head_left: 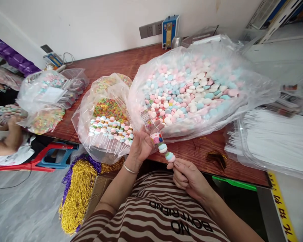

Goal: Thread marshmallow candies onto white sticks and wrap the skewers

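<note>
"Candy stick (pixel 163 148): location, grip?"

"Between the hands. Right hand (pixel 185 174) pinches its lower end; left hand (pixel 142 144) holds the printed clear sleeve (pixel 156 138)."

"Step?"

"Apparently sleeve meeting upper end; next move calls for steady alignment."

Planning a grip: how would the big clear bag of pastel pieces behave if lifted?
The big clear bag looks floppy: its film is thin and wrinkled. Likely heavy, given how many pastel pieces fill it. They could shift or spill if tipped: the bag appears open.
</note>
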Demonstrator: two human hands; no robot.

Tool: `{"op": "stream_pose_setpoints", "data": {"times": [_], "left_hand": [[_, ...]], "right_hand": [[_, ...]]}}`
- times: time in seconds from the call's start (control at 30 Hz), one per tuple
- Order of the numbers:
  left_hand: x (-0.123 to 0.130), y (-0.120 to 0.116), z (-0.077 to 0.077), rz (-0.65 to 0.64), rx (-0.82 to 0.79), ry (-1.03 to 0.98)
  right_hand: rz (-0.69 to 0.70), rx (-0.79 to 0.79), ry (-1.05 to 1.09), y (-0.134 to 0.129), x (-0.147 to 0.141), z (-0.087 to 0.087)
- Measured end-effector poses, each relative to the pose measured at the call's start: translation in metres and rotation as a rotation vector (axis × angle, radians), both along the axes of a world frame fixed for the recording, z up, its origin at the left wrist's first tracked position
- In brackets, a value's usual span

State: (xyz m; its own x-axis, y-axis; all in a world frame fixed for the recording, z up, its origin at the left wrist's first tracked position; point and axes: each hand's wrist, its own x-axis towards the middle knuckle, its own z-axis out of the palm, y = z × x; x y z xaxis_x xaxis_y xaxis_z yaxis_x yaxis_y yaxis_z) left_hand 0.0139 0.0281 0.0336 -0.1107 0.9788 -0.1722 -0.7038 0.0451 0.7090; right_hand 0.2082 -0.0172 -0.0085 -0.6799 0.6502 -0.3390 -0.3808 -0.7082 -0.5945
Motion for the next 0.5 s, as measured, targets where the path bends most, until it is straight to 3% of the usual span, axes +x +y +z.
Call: {"op": "stream_pose_setpoints", "data": {"times": [0.1,0.17,0.23,0.33,0.4,0.47,0.5], "left_hand": [[0.0,0.006,0.008,-0.009,-0.057,0.0],[0.004,0.008,0.012,0.014,-0.074,0.014],[0.012,0.008,0.016,0.069,-0.078,0.007],[0.025,0.007,0.02,0.163,-0.101,-0.073],[0.032,0.007,0.022,0.214,-0.123,-0.117],[0.035,0.006,0.022,0.243,-0.138,-0.123],[0.035,0.006,0.022,0.242,-0.139,-0.119]], "right_hand": [[0.07,0.066,-0.055,-0.002,-0.001,0.002],[0.051,0.234,-0.181,-0.003,-0.001,0.003],[-0.067,0.608,-0.436,-0.004,-0.001,0.002],[-0.366,1.367,-0.9,-0.001,0.0,0.001],[-0.517,1.737,-1.086,0.001,0.001,0.0],[-0.563,1.841,-1.13,0.003,0.0,-0.001],[-0.555,1.779,-1.097,0.003,-0.001,0.0]]}}
